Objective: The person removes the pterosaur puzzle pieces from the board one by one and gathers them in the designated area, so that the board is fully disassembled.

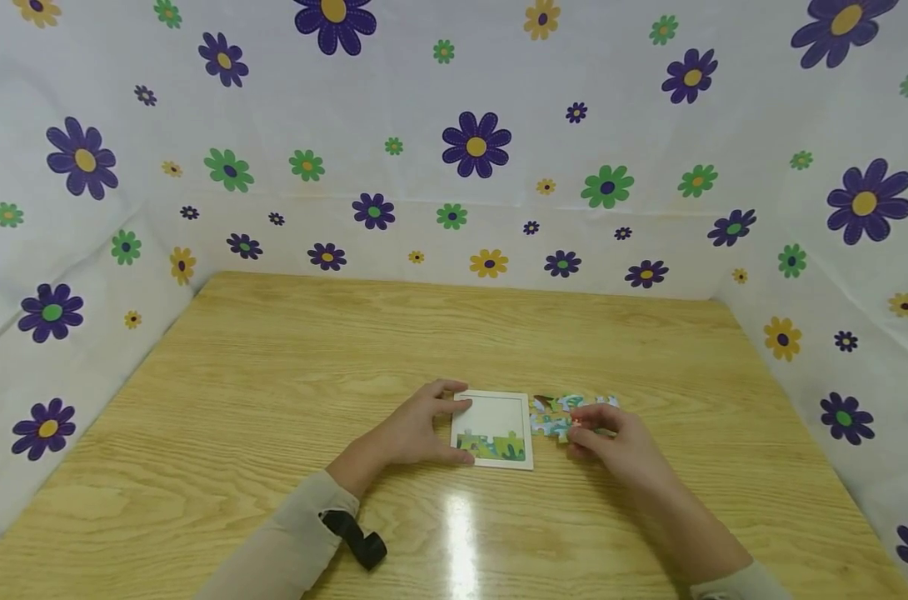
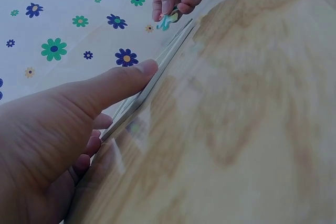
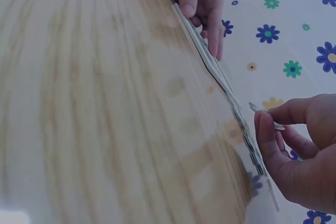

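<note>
A square white puzzle tray (image 1: 495, 414) lies flat on the table, with joined green puzzle pieces (image 1: 508, 447) along its near side and bare backing above them. My left hand (image 1: 416, 427) holds the tray from its left side, thumb (image 2: 137, 72) on the near edge and fingers at the far edge. Just right of the tray lies a cluster of colourful jigsaw pieces (image 1: 547, 426). Over that cluster, my right hand (image 1: 613, 438) pinches one puzzle piece (image 3: 278, 126) between thumb and fingertips. In the left wrist view this piece (image 2: 166, 21) appears raised off the table.
The wood-grain table (image 1: 334, 333) has a glossy surface with a bright reflection near the front. A white cloth with flowers (image 1: 416, 100) encloses the back and sides. From the left sleeve a black strap (image 1: 356, 540) hangs down to the table.
</note>
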Available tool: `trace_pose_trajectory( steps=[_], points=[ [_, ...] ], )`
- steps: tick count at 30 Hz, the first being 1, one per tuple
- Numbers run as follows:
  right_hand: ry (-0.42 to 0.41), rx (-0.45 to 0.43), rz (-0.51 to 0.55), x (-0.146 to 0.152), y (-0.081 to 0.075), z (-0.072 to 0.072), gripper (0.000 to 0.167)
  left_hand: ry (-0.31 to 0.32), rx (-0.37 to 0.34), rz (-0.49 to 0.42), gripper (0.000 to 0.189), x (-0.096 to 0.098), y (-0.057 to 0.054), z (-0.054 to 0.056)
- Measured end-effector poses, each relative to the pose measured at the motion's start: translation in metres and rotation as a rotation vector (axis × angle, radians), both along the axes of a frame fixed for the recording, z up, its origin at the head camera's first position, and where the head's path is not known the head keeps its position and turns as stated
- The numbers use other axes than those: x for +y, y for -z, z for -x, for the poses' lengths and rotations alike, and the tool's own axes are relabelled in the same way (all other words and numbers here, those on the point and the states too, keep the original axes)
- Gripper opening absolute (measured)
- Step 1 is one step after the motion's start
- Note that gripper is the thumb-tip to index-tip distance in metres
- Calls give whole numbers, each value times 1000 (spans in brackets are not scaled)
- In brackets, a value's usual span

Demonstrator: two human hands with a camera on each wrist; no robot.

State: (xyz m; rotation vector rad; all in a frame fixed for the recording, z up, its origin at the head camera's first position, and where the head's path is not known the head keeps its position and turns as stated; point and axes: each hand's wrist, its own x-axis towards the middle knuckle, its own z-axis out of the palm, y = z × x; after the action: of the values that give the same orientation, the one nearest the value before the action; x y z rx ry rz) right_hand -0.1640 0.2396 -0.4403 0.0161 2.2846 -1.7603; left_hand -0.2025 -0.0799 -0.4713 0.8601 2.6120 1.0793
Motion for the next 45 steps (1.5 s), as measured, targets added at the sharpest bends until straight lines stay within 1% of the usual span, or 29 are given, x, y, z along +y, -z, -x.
trace_pose_trajectory(
  steps=[2, 8, 13, 20, 26, 31, 33, 37, 40, 42, 45],
  points=[
    [21, -14, -8, 7, -1, -1, 38, 1, 1, -1, 85, 0, -1, 0],
    [88, -21, -116, 29, 3, -3, 41, 12, -11, 3, 85, 0, -3, 1],
    [126, -24, -140, 41, 5, -3, 43, 11, -24, 2, 84, -2, -3, 0],
    [156, 7, -217, 40, 1, -1, 39, 7, -34, -14, 87, -3, -2, 0],
    [156, 66, -341, 40, -3, 0, 36, 7, -37, -16, 87, -3, -1, 1],
    [159, 56, -416, 40, -5, 0, 36, 10, -28, -14, 87, -3, -1, 1],
    [157, 41, -424, 40, -6, 1, 36, 9, -24, -10, 87, -3, -1, 0],
    [143, 38, -466, 41, -9, 2, 37, 7, -25, -12, 87, -3, -1, 0],
    [137, 52, -481, 42, -10, 2, 38, 5, -25, -17, 87, -3, -1, 0],
    [134, 56, -466, 42, -10, 2, 39, 3, -25, -18, 87, -3, -1, 0],
    [124, 52, -409, 39, -8, 3, 38, 2, -25, -17, 87, -3, -1, 0]
  ],
)
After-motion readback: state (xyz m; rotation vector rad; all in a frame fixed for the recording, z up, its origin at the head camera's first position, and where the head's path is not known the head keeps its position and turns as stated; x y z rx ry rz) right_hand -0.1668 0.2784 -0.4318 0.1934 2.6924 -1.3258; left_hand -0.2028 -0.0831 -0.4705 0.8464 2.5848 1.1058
